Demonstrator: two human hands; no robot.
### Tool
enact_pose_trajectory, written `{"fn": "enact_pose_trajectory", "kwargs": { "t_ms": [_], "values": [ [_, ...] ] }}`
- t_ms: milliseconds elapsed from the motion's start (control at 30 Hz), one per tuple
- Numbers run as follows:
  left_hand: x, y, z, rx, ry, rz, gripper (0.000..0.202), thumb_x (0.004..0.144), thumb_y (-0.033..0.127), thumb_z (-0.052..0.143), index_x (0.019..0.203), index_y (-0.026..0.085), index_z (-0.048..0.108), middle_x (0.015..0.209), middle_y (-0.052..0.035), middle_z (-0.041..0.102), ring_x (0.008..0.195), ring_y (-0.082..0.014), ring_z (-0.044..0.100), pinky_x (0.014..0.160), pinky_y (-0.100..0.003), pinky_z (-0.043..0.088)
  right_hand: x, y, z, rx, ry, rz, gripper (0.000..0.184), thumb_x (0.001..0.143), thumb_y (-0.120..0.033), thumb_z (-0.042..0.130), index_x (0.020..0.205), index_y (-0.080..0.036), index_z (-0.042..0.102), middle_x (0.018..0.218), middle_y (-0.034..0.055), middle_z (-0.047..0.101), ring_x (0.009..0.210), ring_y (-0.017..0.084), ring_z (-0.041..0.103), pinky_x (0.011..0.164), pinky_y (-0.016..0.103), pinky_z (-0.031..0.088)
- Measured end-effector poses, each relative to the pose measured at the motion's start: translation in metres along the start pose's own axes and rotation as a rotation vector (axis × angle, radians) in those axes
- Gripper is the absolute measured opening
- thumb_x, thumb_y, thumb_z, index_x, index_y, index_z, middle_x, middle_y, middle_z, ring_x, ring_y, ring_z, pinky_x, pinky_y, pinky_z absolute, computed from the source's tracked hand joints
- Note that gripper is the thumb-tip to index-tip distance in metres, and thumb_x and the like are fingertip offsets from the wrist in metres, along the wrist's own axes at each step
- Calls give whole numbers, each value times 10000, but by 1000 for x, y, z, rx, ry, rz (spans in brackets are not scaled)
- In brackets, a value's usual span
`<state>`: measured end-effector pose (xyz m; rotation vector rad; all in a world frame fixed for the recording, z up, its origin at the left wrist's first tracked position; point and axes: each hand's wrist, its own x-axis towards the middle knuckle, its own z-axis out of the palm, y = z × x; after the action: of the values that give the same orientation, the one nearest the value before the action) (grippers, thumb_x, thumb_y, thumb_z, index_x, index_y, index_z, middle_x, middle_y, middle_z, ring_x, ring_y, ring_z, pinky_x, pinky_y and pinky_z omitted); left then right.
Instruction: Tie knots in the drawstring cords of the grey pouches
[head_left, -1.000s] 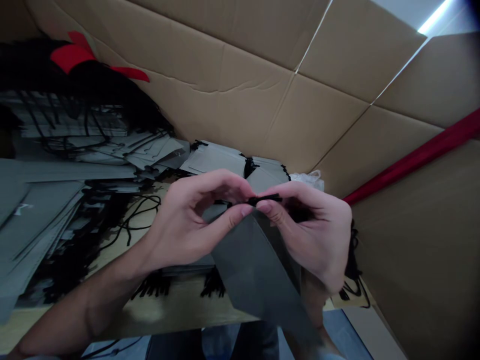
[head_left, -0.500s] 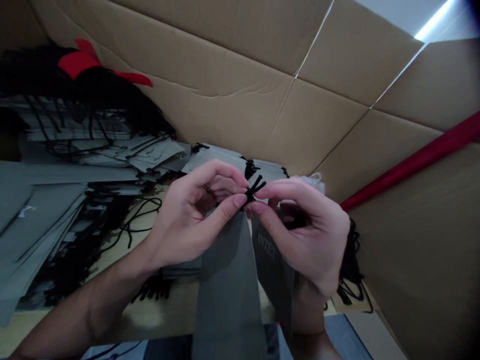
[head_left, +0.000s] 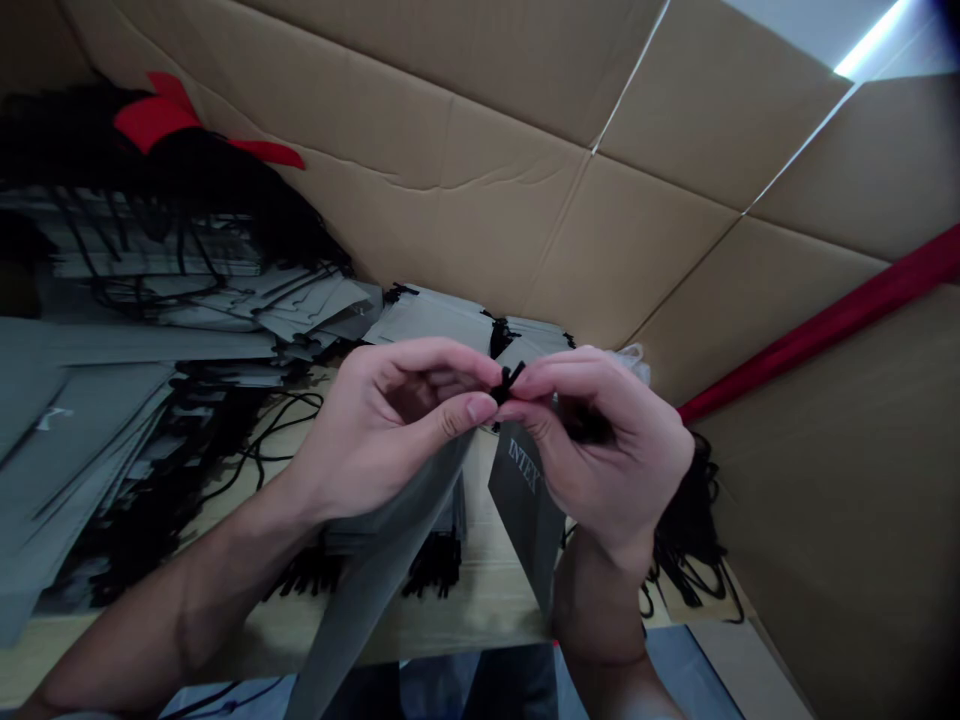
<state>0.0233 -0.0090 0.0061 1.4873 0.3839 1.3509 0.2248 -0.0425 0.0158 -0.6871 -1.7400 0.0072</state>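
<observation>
Between the fingertips of both hands is a short black cord (head_left: 510, 384), its ends pointing up in a small knot or crossing. My left hand (head_left: 405, 430) pinches it from the left, thumb against forefinger. From the right, my right hand (head_left: 600, 440) pinches it the same way. Below them hangs a grey card (head_left: 390, 560), slanting down to the left under my left hand. A darker grey card with white "INTEX" lettering (head_left: 523, 468) hangs below my right hand. How the cord joins the cards is hidden by my fingers.
Grey cards with black cords (head_left: 90, 440) are piled at the left. A red strip (head_left: 161, 120) lies over a black cord bundle (head_left: 67, 130). More stacked cards (head_left: 435, 318) stand against the cardboard wall (head_left: 450, 130). Black cords (head_left: 690, 530) lie at the right.
The cord ends between my fingers have drawn in shorter. The grey card has swung down to the left, and the "INTEX" card has shifted left, opening a gap between them.
</observation>
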Motion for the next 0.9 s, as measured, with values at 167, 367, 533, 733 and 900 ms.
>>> {"fn": "enact_pose_trajectory", "kwargs": {
  "t_ms": [167,367,533,733,900],
  "values": [
    [1,-5,-2,-10,43,0,330,851,305,1128,1083,237,903,996,13,889,912,-109,830,845,-129,675,-2,-1,-1,-9,-16,21,192,1042,-87,889,1106,-265,858,1053,8,864,875,174,783,740,319,662],
    [1,-2,-8,186,-37,71,121,1019,351,986,1062,251,936,1046,-34,906,968,-160,834,855,-220,695,-8,1,-1,4,-60,129,173,1058,-201,914,1190,-276,833,1102,29,824,837,174,723,670,318,630],
    [4,8,-16,231,-131,14,220,1009,441,995,1011,234,922,989,-61,905,882,-204,856,754,-274,729,-13,5,4,-25,16,146,261,1001,-244,991,1146,-292,781,1042,6,831,834,185,775,666,315,630],
    [4,12,-16,156,-79,-43,329,913,433,1081,1011,237,835,876,-1,861,745,-164,816,648,-233,671,-6,3,4,-26,-45,17,215,1025,-115,924,1044,-287,796,937,-16,851,795,173,783,733,334,662],
    [-1,9,-9,275,-11,71,214,993,350,1010,1009,228,835,903,13,853,780,-131,805,662,-195,633,-3,-2,-2,-93,-93,-2,228,1064,-64,814,1146,-277,824,975,-3,869,808,166,785,755,343,684]
  ]
}}
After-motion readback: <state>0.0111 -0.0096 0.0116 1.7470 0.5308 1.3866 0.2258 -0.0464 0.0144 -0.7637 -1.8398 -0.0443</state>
